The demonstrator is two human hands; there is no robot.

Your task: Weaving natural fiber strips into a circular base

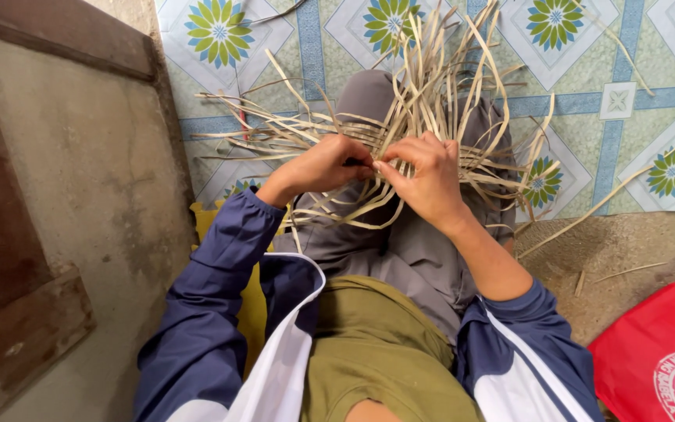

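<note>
While our left hand [323,166] and right hand [429,178] pinch pale strips [423,86] on our lap [400,250], only a small woven centre shows; most ends splay loose.

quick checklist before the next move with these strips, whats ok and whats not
1. Left hand on the woven strips: ok.
2. Right hand pinching a strip at the middle: ok.
3. Work resting on the lap: ok.
4. Loose ends fanning free, not snagged: cannot tell.
5. Spare strip on the tiled floor, apart from the hands: ok.
6. Red bag away from the work: ok.
</note>
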